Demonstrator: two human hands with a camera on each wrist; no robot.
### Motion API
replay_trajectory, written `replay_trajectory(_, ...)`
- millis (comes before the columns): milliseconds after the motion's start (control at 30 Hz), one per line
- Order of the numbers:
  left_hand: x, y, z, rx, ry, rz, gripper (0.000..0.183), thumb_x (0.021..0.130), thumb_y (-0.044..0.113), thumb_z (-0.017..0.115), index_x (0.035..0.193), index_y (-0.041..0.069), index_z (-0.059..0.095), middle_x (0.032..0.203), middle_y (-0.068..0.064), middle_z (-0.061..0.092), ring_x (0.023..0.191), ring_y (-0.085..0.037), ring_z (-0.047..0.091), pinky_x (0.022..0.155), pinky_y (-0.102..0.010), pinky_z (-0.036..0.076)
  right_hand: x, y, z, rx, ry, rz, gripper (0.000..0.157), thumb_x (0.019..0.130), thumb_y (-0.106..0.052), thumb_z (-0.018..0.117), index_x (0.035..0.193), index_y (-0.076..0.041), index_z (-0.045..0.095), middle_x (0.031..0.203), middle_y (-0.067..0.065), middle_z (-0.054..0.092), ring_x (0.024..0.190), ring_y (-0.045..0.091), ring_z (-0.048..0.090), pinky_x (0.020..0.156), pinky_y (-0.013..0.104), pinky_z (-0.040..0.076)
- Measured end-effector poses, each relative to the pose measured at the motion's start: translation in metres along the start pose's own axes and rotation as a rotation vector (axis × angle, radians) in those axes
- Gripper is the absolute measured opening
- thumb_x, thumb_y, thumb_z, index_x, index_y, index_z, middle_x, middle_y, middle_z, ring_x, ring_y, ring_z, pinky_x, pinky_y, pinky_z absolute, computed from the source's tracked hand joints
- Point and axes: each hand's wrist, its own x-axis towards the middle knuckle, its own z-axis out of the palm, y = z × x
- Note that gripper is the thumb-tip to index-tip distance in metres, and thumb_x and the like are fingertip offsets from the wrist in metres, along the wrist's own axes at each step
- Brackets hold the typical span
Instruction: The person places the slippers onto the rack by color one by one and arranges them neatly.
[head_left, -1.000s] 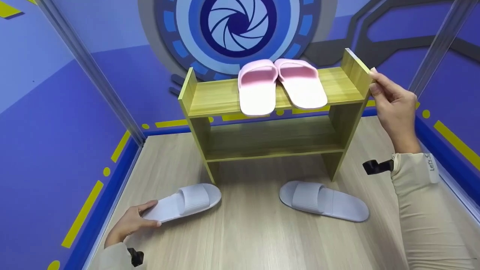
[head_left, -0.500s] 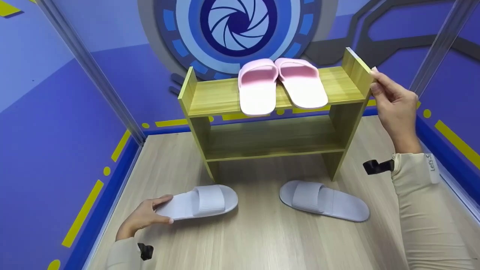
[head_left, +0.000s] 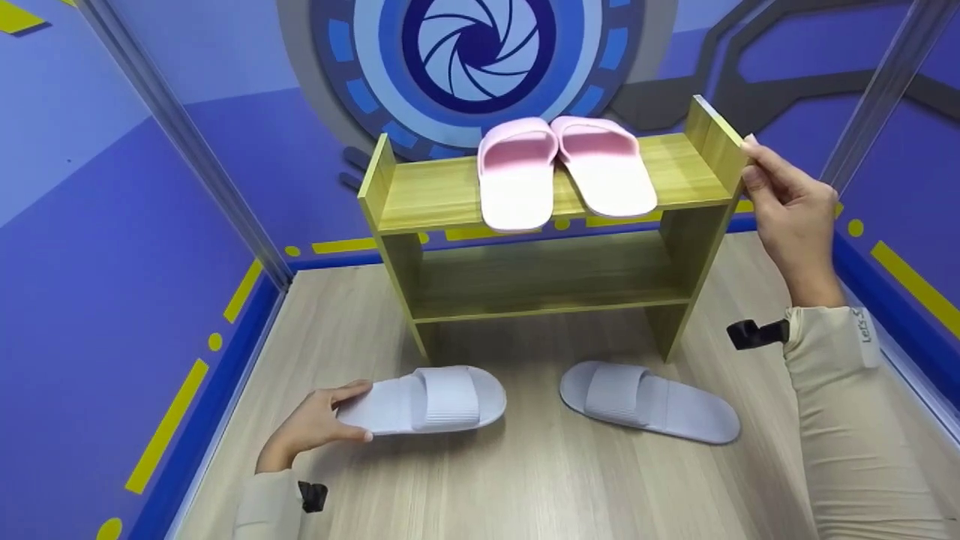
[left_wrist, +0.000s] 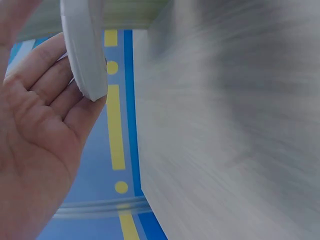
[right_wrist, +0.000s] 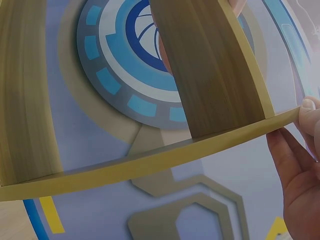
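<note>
blue and purple walls (head_left: 112, 315) stand behind and to both sides. between them, a pale wood-grain tabletop (head_left: 487, 487) carries the items. wooden rack (head_left: 547, 274): upright near the back wall, long side towards the person, presumably for easy reach from the front. pink slippers (head_left: 517, 196): paired on the top board (head_left: 431, 195), strap ends to the rear, heels spread and overhanging the front edge; the board appears too shallow for their full length. grey-white slipper (head_left: 690, 409): sole down on the tabletop before the rack's right end, toe to the left, not held. white slipper (head_left: 451, 397): before the rack's left half, toe to the right, apparently just clear of the tabletop, judging by its shadow.

hands: the left hand (head_left: 316, 420) is parted to the slipper's width and grips the heel of the white slipper, thumb on the near edge, fingers at the far one; this likely keeps strap and toe unobstructed. the right hand (head_left: 796, 217) is nearly closed, pinching the side panel (head_left: 716, 154) at its upper front edge, probably to steady the rack. smallest noted: a black wrist mount (head_left: 756, 334) at the right sleeve.
</note>
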Motion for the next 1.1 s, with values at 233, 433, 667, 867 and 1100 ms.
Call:
replay_trajectory(233,0.006,0.015,0.006,-0.012,0.029,0.038,0.086,0.062,0.033,0.089,0.136,0.004,0.054,0.143,-0.014,0.051,0.136,-0.034,0.042,0.111,-0.042,0.037,0.0,0.0,0.0,-0.004,0.003,0.011,0.031,0.09,-0.007,0.063,0.121,-0.008,0.067,0.123,0.001,0.066,0.09,-0.003,0.066,0.078,0.008,0.051)
replay_trajectory(433,0.011,0.027,0.01,-0.012,0.057,0.084,0.087,0.062,0.034,0.09,0.136,0.006,0.054,0.143,-0.012,0.05,0.137,-0.033,0.041,0.11,-0.046,0.036,-0.001,0.0,0.0,0.022,-0.001,0.013,0.032,0.09,-0.005,0.063,0.121,-0.008,0.067,0.124,0.001,0.066,0.089,-0.002,0.066,0.077,0.008,0.051)
replay_trajectory(667,0.017,0.047,0.015,-0.022,0.121,0.123,0.088,0.061,0.036,0.09,0.136,0.006,0.054,0.144,-0.011,0.05,0.137,-0.034,0.041,0.11,-0.051,0.035,-0.001,0.0,0.001,0.044,-0.003,0.012,0.032,0.09,-0.004,0.063,0.121,-0.006,0.067,0.126,0.004,0.065,0.092,-0.002,0.067,0.077,0.009,0.052)
replay_trajectory(867,0.021,0.058,0.02,-0.044,0.176,0.141,0.089,0.06,0.035,0.091,0.136,0.006,0.054,0.144,-0.009,0.051,0.138,-0.03,0.041,0.111,-0.049,0.035,-0.001,-0.001,0.0,0.023,-0.009,0.019,0.032,0.09,-0.006,0.062,0.122,-0.008,0.066,0.127,0.004,0.064,0.092,-0.003,0.067,0.078,0.008,0.051)
replay_trajectory(1100,0.025,0.068,0.028,-0.031,0.231,0.17,0.087,0.06,0.031,0.091,0.135,0.005,0.055,0.141,-0.01,0.053,0.136,-0.031,0.043,0.11,-0.048,0.037,-0.002,-0.001,0.001,0.005,-0.008,0.032,0.032,0.09,-0.007,0.063,0.122,-0.011,0.067,0.123,0.002,0.066,0.091,-0.002,0.067,0.079,0.009,0.051)
